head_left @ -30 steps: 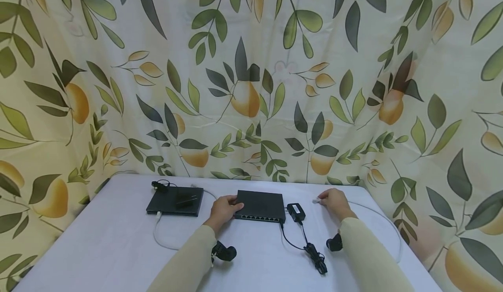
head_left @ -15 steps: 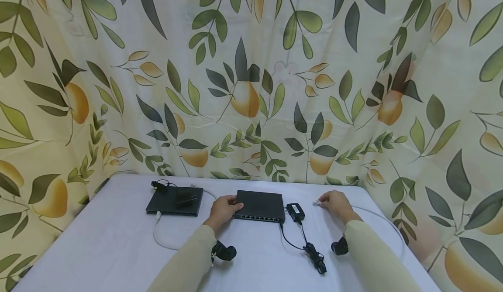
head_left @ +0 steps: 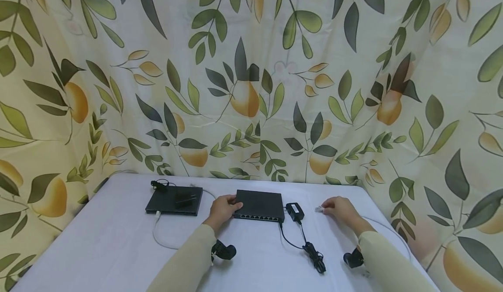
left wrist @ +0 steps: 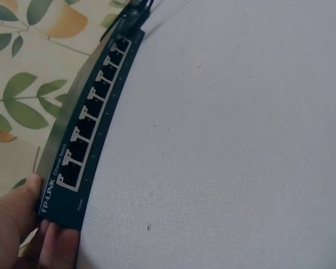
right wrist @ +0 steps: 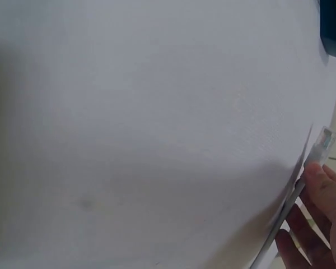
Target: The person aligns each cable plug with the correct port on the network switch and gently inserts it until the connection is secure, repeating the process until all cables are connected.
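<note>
A black Ethernet switch [head_left: 259,205] lies flat on the table with its row of ports facing the person. My left hand [head_left: 222,212] grips its left end, thumb on top and fingers below; the left wrist view shows the ports [left wrist: 92,115] in a line, none with a plug in it. To the right, my right hand [head_left: 341,211] pinches a grey network cable [right wrist: 280,221] just behind its clear plug [right wrist: 323,140]. The plug points left toward the switch, apart from it, with the power adapter [head_left: 295,212] between them.
A second black flat box [head_left: 174,201] sits at the left, with a white cable [head_left: 156,231] plugged in and a small black cord [head_left: 160,186] on top. A bundled black power cord [head_left: 314,257] lies right of centre. A patterned curtain [head_left: 251,87] hangs behind the table.
My right hand has moved slightly right and toward the person, still pinching the cable. The left hand and the switch have stayed in place.
</note>
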